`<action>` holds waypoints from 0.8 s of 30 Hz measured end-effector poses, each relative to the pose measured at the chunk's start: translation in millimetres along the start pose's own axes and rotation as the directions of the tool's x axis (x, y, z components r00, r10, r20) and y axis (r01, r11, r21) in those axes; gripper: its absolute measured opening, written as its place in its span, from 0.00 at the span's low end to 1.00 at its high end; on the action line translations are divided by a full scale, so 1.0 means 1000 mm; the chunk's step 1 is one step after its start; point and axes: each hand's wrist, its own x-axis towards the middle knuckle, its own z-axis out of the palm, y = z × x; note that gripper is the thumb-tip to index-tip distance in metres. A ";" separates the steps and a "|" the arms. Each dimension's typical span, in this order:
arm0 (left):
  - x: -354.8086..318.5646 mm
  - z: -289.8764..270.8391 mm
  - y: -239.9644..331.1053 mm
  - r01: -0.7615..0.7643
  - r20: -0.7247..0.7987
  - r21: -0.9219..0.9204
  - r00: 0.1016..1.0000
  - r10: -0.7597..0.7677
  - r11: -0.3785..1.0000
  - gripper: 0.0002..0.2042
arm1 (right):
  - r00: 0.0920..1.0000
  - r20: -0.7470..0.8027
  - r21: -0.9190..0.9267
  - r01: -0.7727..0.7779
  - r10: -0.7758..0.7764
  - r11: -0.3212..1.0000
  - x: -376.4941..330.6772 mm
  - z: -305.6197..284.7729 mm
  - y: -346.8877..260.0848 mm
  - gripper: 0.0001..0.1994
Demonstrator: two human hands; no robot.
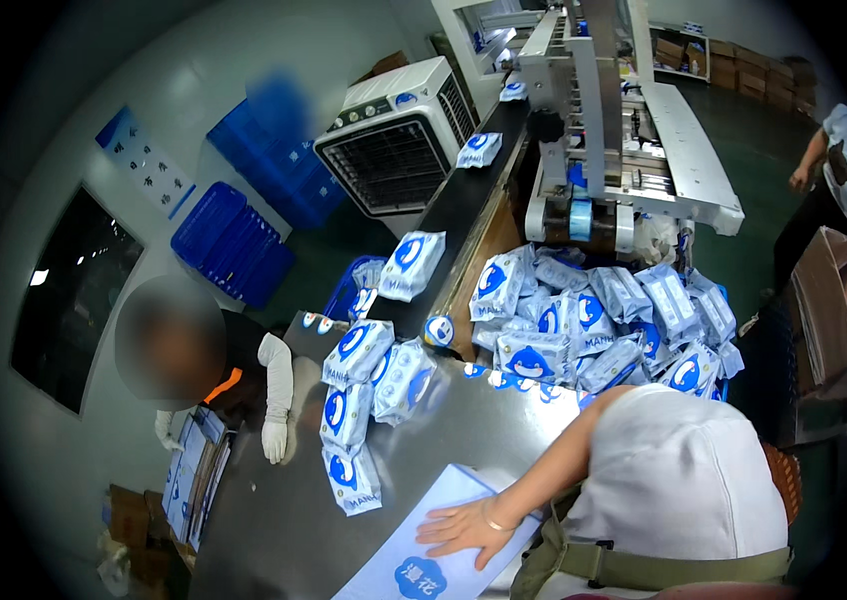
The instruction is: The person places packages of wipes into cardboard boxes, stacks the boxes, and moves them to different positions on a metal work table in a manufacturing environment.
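Note:
My right hand (466,528), with a band at its wrist, lies flat and open on a pale blue-white carton (459,487) that bears a blue cloud-shaped print. Its fingers are spread and it grips nothing. The carton rests on the metal table (294,530) and runs off the lower edge of the view. My left hand does not show. Beyond the carton, several soft white packs with a blue whale print (351,480) form a loose row on the table. A large heap of the same packs (534,358) lies at the table's far side, toward the right.
A dark conveyor belt (449,200) carries packs toward the table, beside a packing machine (584,130). Across the table at left, a co-worker's white-gloved hand (276,440) rests by stacked flat cartons (194,480). Another person stands at right near an open brown box (829,310).

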 end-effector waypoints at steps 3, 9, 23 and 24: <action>-0.006 0.030 0.016 0.037 0.111 -0.283 0.994 -0.006 0.958 0.39 | 0.994 -0.110 0.002 -0.008 0.008 1.000 -0.042 -0.021 0.012 0.41; -0.049 0.036 0.004 0.230 0.056 -0.781 0.952 -0.302 0.580 0.40 | 0.878 -0.452 0.134 -0.110 0.160 0.985 -0.066 -0.032 0.029 0.31; -0.043 0.011 0.045 -0.073 0.113 -0.446 0.984 0.137 0.892 0.22 | 0.479 -0.115 0.760 -0.521 0.870 0.388 0.044 0.041 -0.048 0.46; -0.070 -0.011 0.049 -0.390 -0.171 0.123 0.898 0.407 0.913 0.26 | 0.466 -0.052 0.812 -0.495 0.883 0.310 0.032 0.040 -0.042 0.45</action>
